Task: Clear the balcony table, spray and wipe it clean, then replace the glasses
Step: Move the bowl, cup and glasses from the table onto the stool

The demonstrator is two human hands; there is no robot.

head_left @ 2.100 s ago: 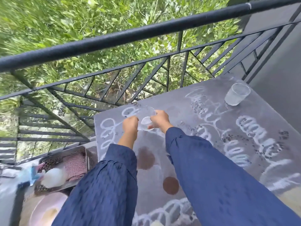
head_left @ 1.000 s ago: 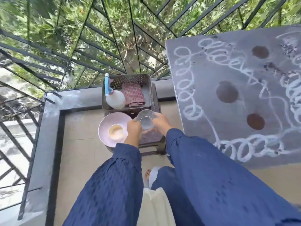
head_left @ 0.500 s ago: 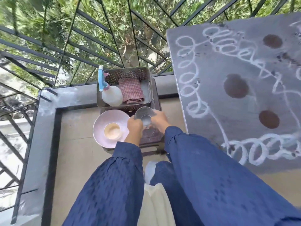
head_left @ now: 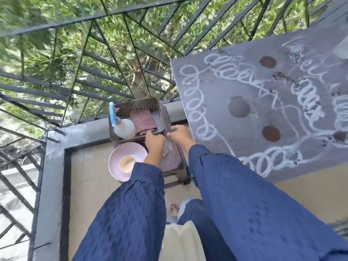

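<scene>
A: Need grip status.

B: Reading left grip (head_left: 154, 141) and right grip (head_left: 179, 133) both curled round one clear glass (head_left: 168, 147), one per side. Only a blurred sliver of it showing between them (mostly hidden by fingers).

A: Location?

B: Low over the brown stool (head_left: 174, 161), off the surface (head_left: 216, 102) and to its left. Cannot tell whether touching the stool top.

A: Anything else on the stool?

B: Perforated basket (head_left: 135, 106) at the far end, right in front of both grips. Holding a white spray bottle (head_left: 124, 129) with blue trigger in its left half and a folded red checked cloth (head_left: 143, 120) beside that. Pink plate (head_left: 116, 157) at near left, overhanging the stool edge, with a small cream bowl (head_left: 126, 163) on it.

A: Surface state?

B: Grey, dirty. Covered in white looping streaks (head_left: 308, 110), plus several round brown spots (head_left: 238, 107) and dark specks. Second glass (head_left: 343, 47) at the far right, cut off by the frame edge and too blurred for detail.

A: Surroundings?

B: Black metal railing (head_left: 56, 25) wrapping the balcony corner, green foliage (head_left: 47, 53) beyond it. Beige floor tiles (head_left: 90, 166) below. Blue sleeves (head_left: 135, 213) on both arms.
</scene>
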